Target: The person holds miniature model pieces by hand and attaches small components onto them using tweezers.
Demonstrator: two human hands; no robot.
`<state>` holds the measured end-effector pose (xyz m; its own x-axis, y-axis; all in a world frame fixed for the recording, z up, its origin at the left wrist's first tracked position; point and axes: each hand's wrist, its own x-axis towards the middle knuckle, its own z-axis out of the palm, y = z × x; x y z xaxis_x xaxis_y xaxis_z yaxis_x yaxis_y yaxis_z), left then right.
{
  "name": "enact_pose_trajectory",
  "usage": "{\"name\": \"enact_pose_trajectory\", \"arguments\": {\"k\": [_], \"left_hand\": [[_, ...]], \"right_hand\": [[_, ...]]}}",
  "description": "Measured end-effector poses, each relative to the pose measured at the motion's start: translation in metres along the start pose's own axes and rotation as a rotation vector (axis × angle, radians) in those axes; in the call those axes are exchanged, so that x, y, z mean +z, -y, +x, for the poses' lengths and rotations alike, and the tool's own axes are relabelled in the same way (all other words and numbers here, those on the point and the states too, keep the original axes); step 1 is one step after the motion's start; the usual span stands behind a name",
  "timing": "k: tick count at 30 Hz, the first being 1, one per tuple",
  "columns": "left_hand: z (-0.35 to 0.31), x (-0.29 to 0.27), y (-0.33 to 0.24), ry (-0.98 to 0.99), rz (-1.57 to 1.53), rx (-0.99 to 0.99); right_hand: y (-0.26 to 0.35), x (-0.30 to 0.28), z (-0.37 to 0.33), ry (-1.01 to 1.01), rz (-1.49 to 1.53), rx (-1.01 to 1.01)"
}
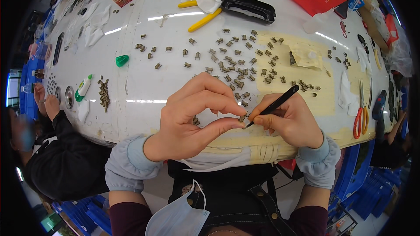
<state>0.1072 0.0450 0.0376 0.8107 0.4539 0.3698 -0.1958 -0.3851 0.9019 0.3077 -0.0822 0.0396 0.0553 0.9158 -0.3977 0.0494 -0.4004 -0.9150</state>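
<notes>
My left hand [192,118] pinches a small brass-coloured metal part [242,118] between thumb and forefinger, its other fingers curled above. Held like a pen in my right hand [288,120] are slim black tweezers [280,99], slanting down to the left. Their pointed tip is right beside the pinched part; whether it touches, I cannot tell. Beyond both hands, many similar small metal parts with thin legs [232,61] lie scattered on the white table [144,78]. Some rest on a patch of yellowish tape [323,96], and a few show just behind my left hand.
Yellow-handled pliers [205,19] lie by a black plastic housing [249,8]. Red-handled scissors [360,120] are at the right. On the left are a green cap [122,60], a glue bottle [84,87] and a pile of brass pieces [104,94]. A co-worker in black [65,161] sits at left.
</notes>
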Motion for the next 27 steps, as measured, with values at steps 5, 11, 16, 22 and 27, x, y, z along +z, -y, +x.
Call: {"name": "enact_pose_trajectory", "arguments": {"k": [5,11,16,22,27], "left_hand": [[0.0,0.0,0.0,0.005,0.0,-0.001],[0.0,0.0,0.0,0.002,0.009,-0.006],[0.002,0.002,0.0,0.012,0.013,0.02],[0.001,0.005,0.001,0.039,0.043,0.043],[0.002,0.006,-0.001,0.047,0.064,0.061]], "right_hand": [[0.001,-0.001,-0.001,0.0,0.008,-0.006],[0.011,-0.006,-0.01,0.046,0.045,-0.161],[0.017,-0.011,-0.016,0.07,0.003,-0.453],[0.014,-0.017,-0.018,0.069,0.103,-0.534],[0.01,-0.008,-0.018,0.006,0.286,-0.424]]}}
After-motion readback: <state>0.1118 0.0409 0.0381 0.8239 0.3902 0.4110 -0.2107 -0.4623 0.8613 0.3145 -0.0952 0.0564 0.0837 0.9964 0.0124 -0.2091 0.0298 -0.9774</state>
